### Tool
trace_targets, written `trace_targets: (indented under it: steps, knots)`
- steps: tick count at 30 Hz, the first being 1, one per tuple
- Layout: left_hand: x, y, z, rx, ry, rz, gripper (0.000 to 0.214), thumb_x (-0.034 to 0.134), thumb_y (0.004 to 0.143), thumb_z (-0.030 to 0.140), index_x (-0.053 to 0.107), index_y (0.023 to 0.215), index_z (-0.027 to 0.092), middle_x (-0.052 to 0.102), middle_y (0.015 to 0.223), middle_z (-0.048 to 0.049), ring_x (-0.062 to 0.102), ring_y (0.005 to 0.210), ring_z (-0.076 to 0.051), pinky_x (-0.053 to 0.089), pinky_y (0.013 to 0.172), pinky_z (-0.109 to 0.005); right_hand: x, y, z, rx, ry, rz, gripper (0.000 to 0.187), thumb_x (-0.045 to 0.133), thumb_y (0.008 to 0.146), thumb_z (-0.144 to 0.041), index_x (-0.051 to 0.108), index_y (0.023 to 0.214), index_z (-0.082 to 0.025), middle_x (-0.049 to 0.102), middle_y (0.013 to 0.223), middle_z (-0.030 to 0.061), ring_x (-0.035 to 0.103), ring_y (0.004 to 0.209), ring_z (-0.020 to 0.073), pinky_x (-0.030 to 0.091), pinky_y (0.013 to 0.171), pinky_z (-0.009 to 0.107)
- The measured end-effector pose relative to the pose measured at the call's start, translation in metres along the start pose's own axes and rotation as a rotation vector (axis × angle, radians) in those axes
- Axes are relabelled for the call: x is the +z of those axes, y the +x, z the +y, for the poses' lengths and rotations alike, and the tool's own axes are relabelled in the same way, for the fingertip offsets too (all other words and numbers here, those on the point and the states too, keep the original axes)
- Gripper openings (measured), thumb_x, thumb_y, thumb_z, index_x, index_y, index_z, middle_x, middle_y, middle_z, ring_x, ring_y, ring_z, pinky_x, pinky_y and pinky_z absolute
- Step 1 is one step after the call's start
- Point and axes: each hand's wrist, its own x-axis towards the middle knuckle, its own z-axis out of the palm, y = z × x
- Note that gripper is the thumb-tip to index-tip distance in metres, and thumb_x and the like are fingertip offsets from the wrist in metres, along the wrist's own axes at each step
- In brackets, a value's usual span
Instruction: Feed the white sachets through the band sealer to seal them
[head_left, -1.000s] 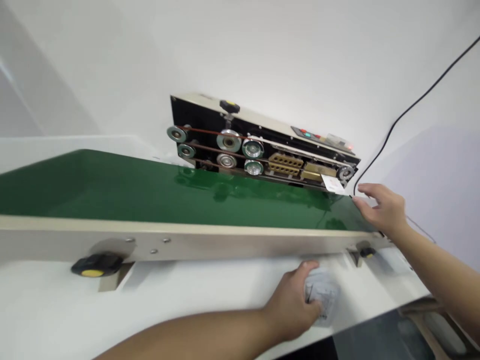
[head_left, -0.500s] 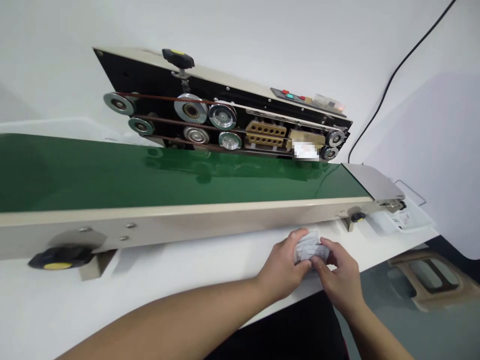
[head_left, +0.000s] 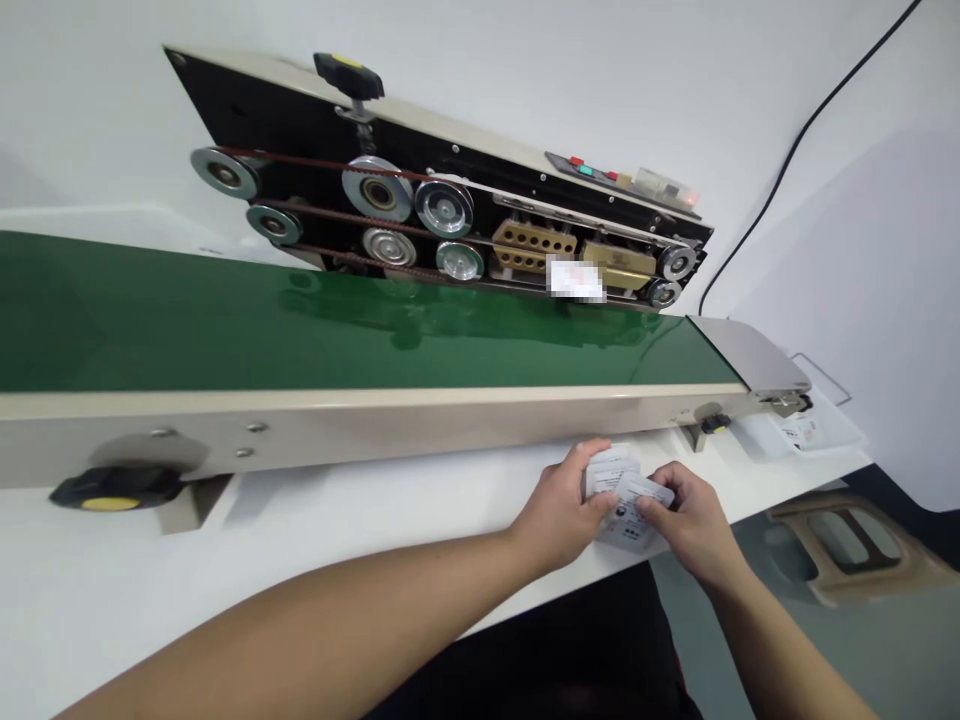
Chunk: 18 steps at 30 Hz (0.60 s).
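Observation:
Small white packets with dark print are gripped in a loose stack by my left hand, thumb in front and fingers round the far side. My right hand pinches one white packet between thumb and fingers, overlapping the stack at an angle. Below it, another printed packet shows between the hands; whether it is held or lying down I cannot tell. Above them runs a green conveyor belt with a band sealer behind it. A blurred-out white packet sits at the sealer's brass blocks.
A clear plastic tray with printed packets stands at the belt's right end. Black knobs stick out from the conveyor's front. A black cable hangs along the wall. A brown stool stands at the lower right.
The packet at the sealer has shifted left along the brass blocks. My right hand has moved slightly right, and the packets between my hands are now more fanned apart.

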Motion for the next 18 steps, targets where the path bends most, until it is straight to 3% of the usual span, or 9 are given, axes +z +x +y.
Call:
trace_targets:
  steps: [4, 8, 10, 14, 18]
  knots:
    - [-0.001, -0.002, 0.0, -0.018, 0.007, 0.005, 0.051, 0.058, 0.072, 0.02, 0.047, 0.121, 0.024, 0.061, 0.103, -0.0036, 0.057, 0.092, -0.02, 0.045, 0.084, -0.033, -0.028, -0.008, -0.01, -0.164, -0.214, 0.029, 0.018, 0.057, 0.072, -0.031, 0.046, 0.063, -0.021, 0.053, 0.055, -0.0024, 0.048, 0.049, 0.0124, 0.039, 0.044, 0.023]
    - [-0.001, -0.006, -0.001, -0.042, -0.005, -0.052, 0.051, 0.057, 0.071, 0.019, 0.048, 0.121, 0.024, 0.061, 0.1, -0.0042, 0.058, 0.087, -0.019, 0.046, 0.082, -0.032, -0.077, -0.016, -0.038, -0.56, -0.379, 0.092, 0.022, 0.056, 0.078, -0.027, 0.046, 0.06, -0.022, 0.059, 0.06, -0.0009, 0.055, 0.052, 0.0121, 0.042, 0.046, 0.021]
    - [0.0, -0.006, -0.003, -0.048, -0.026, -0.061, 0.05, 0.055, 0.071, 0.018, 0.048, 0.12, 0.024, 0.061, 0.099, -0.0036, 0.058, 0.086, -0.019, 0.046, 0.081, -0.031, -0.101, -0.009, -0.051, -0.729, -0.474, 0.241, 0.02, 0.057, 0.079, -0.026, 0.048, 0.062, -0.023, 0.062, 0.065, 0.0001, 0.058, 0.055, 0.0125, 0.042, 0.045, 0.021]
    - [0.0, -0.001, -0.009, -0.037, -0.057, -0.06, 0.049, 0.053, 0.07, 0.015, 0.048, 0.118, 0.023, 0.061, 0.095, -0.003, 0.059, 0.083, -0.017, 0.047, 0.077, -0.028, -0.133, 0.042, -0.066, -0.979, -0.783, 0.581, 0.015, 0.056, 0.079, -0.023, 0.05, 0.066, -0.022, 0.067, 0.074, 0.0021, 0.06, 0.059, 0.0118, 0.04, 0.044, 0.019]
    - [-0.001, 0.003, -0.011, -0.008, -0.037, -0.081, 0.054, 0.053, 0.067, 0.011, 0.047, 0.119, 0.021, 0.062, 0.091, -0.0023, 0.059, 0.08, -0.017, 0.046, 0.074, -0.026, -0.14, 0.112, -0.065, -1.116, -1.052, 0.695, 0.013, 0.05, 0.08, -0.018, 0.052, 0.067, -0.019, 0.068, 0.075, 0.0022, 0.059, 0.057, 0.0106, 0.037, 0.045, 0.02]
